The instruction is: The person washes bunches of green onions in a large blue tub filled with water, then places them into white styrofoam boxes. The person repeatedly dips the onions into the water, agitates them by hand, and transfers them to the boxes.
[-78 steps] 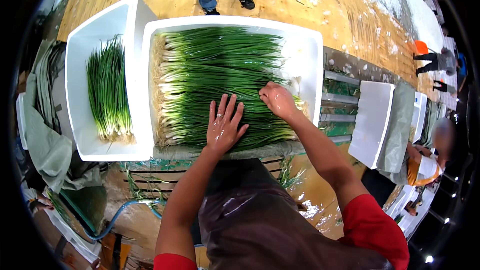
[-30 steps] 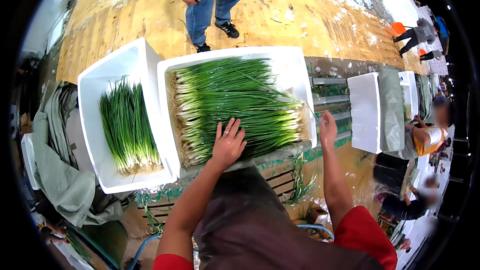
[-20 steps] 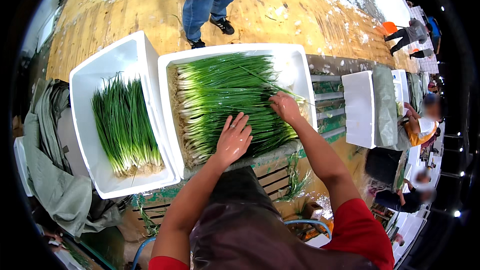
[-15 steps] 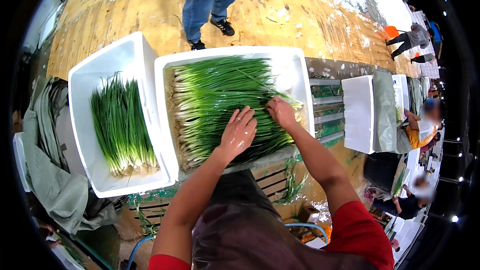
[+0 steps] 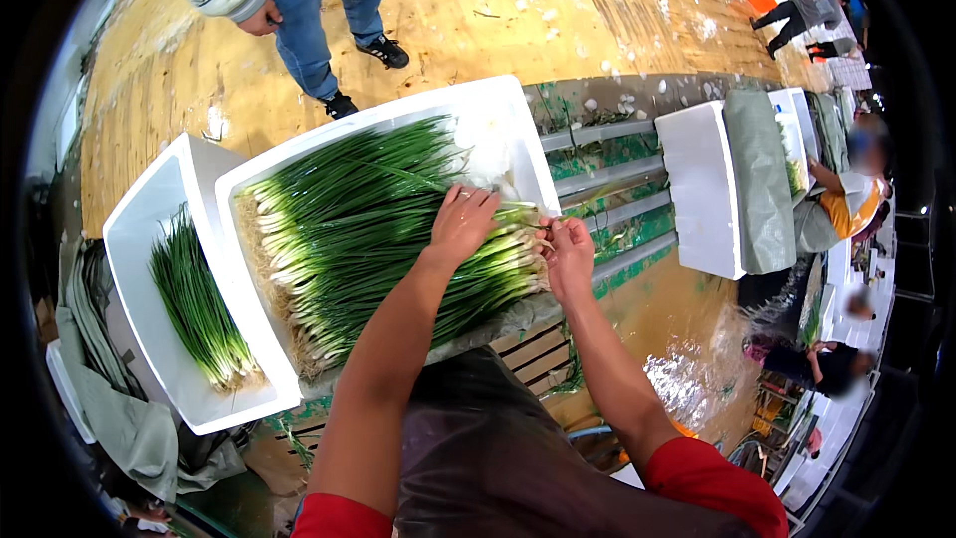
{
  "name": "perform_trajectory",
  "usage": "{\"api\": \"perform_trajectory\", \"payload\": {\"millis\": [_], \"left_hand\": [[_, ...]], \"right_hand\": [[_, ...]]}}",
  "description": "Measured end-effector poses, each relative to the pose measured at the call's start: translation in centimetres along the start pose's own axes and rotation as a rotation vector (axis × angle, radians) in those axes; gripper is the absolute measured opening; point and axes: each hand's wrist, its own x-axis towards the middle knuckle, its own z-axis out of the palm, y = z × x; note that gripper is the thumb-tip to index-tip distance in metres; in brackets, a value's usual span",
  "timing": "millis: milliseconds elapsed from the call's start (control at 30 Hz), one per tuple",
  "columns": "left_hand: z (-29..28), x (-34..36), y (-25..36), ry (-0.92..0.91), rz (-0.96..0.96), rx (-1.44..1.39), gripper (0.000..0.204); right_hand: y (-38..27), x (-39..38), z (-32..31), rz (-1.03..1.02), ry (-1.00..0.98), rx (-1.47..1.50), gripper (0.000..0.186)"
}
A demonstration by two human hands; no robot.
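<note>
A white foam box (image 5: 528, 144) holds a dense layer of green onions (image 5: 358, 219), roots mostly to the left, some pointing right, with white pieces, apparently ice, at its far right corner. My left hand (image 5: 464, 221) lies on the leaves near the right end, fingers apart and slightly bent. Just to its right, at the box's right edge, my right hand (image 5: 564, 254) pinches thin green onion ends, with pale roots beside it. A second foam box (image 5: 134, 254) on the left contains a smaller upright-looking bunch of green onions (image 5: 199, 299).
A person in jeans (image 5: 319, 20) stands on the wooden floor (image 5: 518, 10) beyond the boxes. Metal slats (image 5: 607, 199) lead right to more foam boxes (image 5: 697, 189) with a grey-green tarp (image 5: 757, 179) and a worker in orange (image 5: 841, 204). Folded tarps (image 5: 100, 359) lie at left.
My left hand has moved right and farther up over the leaves. My right hand has come to the box's right edge, now pinching onion ends. The view has turned, tilting the boxes.
</note>
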Motion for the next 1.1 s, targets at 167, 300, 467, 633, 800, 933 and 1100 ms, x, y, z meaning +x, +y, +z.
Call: {"api": "perform_trajectory", "payload": {"millis": [167, 300, 467, 633, 800, 933, 1100], "left_hand": [[2.2, -1.1, -0.4, -0.046, -0.044, 0.064, 0.01], [2.4, -1.2, -0.3, -0.053, -0.041, 0.037, 0.012], [2.0, -1.6, -0.3, -0.02, -0.039, -0.004, 0.014], [2.4, -1.7, -1.1, 0.018, 0.013, -0.011, 0.01], [2.7, -1.5, -0.8, -0.002, -0.027, -0.035, 0.006], [2.6, -1.5, 0.0, -0.016, -0.072, -0.049, 0.007], [3.3, -1.3, -1.0, -0.016, -0.029, -0.082, 0.007]], "right_hand": [[-6.0, 3.8, -7.6, -0.159, 0.099, 0.21, 0.004], [-11.5, 5.5, -16.4, -0.08, 0.457, 0.567, 0.014], [-7.6, -1.4, -6.7, -0.102, 0.167, -0.513, 0.025], [-0.1, 0.7, 1.4, -0.578, -0.505, -1.627, 0.028], [2.6, 5.2, 1.1, -0.775, -0.81, -2.188, 0.016], [2.3, 4.7, 2.4, -0.586, -0.743, -2.193, 0.017], [-1.6, 5.9, 2.1, -0.614, -0.826, -2.087, 0.015]]}}
